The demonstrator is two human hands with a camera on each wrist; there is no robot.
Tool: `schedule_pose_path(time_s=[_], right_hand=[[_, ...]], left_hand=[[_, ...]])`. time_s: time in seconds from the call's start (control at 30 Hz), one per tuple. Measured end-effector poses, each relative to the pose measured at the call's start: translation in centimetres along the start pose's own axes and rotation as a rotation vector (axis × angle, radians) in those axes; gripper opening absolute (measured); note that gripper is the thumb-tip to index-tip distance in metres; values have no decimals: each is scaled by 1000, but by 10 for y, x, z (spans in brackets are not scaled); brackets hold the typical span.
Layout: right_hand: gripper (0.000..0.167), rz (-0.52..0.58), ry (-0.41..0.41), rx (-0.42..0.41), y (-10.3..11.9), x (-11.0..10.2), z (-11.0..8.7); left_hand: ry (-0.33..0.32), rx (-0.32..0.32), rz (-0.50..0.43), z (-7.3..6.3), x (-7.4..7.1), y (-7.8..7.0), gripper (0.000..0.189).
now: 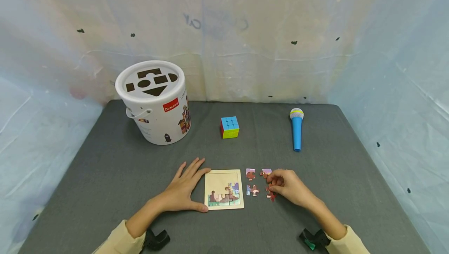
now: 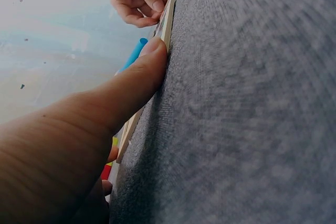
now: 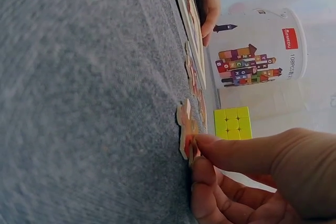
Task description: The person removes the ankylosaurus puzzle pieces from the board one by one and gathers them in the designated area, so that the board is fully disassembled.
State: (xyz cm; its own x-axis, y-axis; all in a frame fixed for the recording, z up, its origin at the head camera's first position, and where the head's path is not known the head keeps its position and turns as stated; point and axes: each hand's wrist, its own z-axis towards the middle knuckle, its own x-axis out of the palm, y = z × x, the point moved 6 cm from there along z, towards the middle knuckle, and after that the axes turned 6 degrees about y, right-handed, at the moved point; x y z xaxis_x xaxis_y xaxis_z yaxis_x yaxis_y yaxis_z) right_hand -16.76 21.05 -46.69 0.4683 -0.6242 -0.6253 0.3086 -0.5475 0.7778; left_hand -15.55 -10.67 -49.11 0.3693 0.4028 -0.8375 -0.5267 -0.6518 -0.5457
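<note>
Right grip (image 1: 292, 187) | pinches puzzle piece (image 3: 192, 149) | head view only: cube's top (image 1: 229, 123)

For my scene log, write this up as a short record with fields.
Left hand: spread at the puzzle board's left edge
Right hand: pinches a puzzle piece
Board fill: partial, along the bottom and lower right
Loose pieces: right of the board
Farther back: white bucket, cube, blue microphone
Surface: gray tabletop
</note>
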Motion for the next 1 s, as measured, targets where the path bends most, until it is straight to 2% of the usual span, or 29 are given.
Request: schedule_pose_path(time_s=[0.5, 0.73, 1.0], right_hand=[[12, -34, -6, -10, 4, 1, 2], [13, -100, -47, -40, 18, 0, 10], [14, -126, 27, -114, 41, 19, 29]], left_hand=[[6, -3, 2, 0, 1, 2, 110], [-2, 3, 12, 1, 0, 2, 110], [1, 0, 1, 0, 1, 3, 109]])
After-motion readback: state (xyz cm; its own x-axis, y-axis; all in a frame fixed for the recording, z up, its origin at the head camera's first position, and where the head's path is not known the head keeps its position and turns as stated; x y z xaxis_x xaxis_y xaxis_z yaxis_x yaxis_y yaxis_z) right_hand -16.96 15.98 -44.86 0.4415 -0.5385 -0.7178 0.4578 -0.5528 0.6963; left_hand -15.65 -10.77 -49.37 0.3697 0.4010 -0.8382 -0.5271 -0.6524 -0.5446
